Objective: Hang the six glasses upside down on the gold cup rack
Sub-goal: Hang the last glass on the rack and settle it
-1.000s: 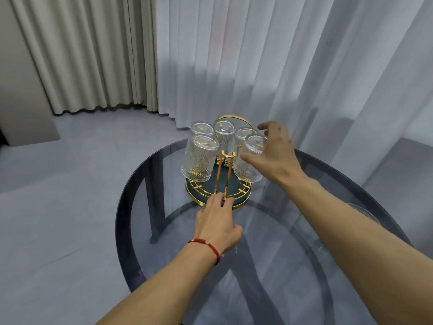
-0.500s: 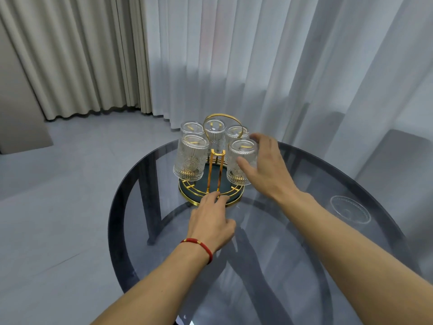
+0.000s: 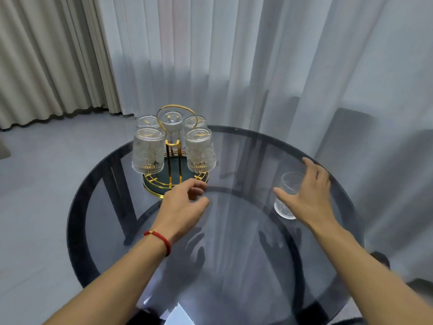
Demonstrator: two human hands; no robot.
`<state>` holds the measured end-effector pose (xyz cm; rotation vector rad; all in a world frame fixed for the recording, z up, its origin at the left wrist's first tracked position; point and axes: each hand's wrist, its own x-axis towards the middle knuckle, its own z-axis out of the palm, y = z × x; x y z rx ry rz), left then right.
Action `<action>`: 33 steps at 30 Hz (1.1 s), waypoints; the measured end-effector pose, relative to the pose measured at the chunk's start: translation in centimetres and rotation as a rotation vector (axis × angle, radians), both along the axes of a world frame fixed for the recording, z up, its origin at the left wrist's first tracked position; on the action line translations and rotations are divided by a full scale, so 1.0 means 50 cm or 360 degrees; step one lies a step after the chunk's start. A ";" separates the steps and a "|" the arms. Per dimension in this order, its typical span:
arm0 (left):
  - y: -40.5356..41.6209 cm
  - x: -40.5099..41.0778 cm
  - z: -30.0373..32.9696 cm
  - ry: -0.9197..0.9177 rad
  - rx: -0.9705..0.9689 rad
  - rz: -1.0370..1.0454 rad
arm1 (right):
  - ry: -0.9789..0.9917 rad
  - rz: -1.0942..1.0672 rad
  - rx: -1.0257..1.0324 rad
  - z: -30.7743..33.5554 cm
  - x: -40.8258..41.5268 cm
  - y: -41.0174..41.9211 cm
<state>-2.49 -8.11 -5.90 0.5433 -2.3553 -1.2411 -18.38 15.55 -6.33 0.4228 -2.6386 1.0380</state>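
rack [image 3: 174, 181]: we count five glasses [image 3: 148, 150] hung upside down
last glass [image 3: 287, 198]: upright, table [image 3: 234, 266] right edge
right hand [image 3: 309, 195]: spread open around it, grip unclear
left hand [image 3: 185, 205]: loosely curled, empty, beside rack base
behind: curtains [image 3: 210, 55]

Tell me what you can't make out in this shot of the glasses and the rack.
Head view only:
- Loose glass: the right hand covers its far side, so contact is unclear.
- Two rear corner glasses on the gold rack: mostly hidden by the front glasses.
- Rack's near empty peg: its tip shape is too small to read.
- Left hand: curled fingers blurred near the rack base; touching or not, I cannot tell.
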 end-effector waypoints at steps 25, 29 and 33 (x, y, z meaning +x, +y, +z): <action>0.026 0.034 0.045 0.0093 0.1267 -0.0291 | -0.0444 0.1083 -0.0417 0.014 0.150 -0.109; -0.003 0.046 0.045 0.0240 0.1487 -0.0376 | -0.0795 0.1072 -0.0703 0.014 0.165 -0.134; -0.024 0.042 0.032 0.0298 0.1396 -0.0313 | -0.0554 0.0931 -0.0789 0.037 0.176 -0.169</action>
